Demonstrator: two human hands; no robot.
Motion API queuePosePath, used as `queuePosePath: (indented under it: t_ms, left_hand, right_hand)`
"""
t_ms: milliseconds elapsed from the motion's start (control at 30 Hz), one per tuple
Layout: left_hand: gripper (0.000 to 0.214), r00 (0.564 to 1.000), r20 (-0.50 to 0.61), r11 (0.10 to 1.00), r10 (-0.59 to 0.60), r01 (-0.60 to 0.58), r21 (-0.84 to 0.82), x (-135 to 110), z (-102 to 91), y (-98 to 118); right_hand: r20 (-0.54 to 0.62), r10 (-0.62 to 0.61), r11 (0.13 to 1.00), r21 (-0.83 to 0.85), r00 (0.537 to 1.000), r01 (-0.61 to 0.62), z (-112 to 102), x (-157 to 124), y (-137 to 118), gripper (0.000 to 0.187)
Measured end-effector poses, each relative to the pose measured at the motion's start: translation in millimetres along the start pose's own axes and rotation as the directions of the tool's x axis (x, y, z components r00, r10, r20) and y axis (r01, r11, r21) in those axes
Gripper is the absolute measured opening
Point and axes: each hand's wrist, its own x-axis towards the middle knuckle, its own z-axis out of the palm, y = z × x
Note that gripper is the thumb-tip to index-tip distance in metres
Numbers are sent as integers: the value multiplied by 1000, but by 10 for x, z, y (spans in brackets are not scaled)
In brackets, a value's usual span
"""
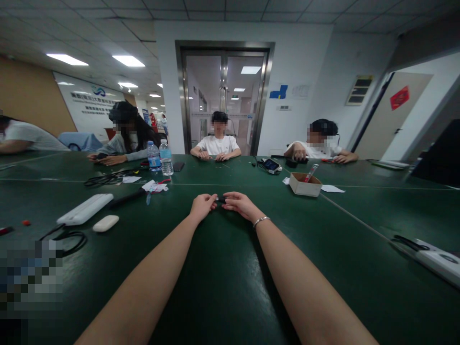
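Observation:
Both my hands meet over the middle of the green table (215,278). Between them is a small dark object (221,199) with a lighter tip at its left end; it is too small for me to tell its kind. My left hand (203,207) pinches the lighter end with thumb and fingertips. On the other side my right hand (242,205), with a silver bracelet (261,221) at the wrist, grips the dark end. Fingers partly hide the object.
A small cardboard box (304,188) holding a clear tube stands ahead right. To the left lie a white power strip (85,209), a white oval case (106,223) and cables (108,178). Two water bottles (166,158) stand farther back. Several people sit around the table.

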Motion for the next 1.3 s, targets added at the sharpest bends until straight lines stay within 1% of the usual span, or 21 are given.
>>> queuePosePath:
  t_ms: [667, 967, 1300]
  left_hand:
    - [40, 1000, -10, 998, 7, -6, 59, -27, -8, 69]
    - [46, 999, -31, 997, 20, -17, 78, -21, -3, 48]
    - [52, 999, -43, 995, -1, 5, 96, -61, -18, 112]
  right_hand:
    - [32, -1, 1000, 0, 999, 1, -21, 6, 13, 24]
    - [71, -1, 1000, 4, 997, 1, -53, 12, 20, 25]
    - [80, -5, 1000, 22, 997, 3, -33, -30, -16, 27]
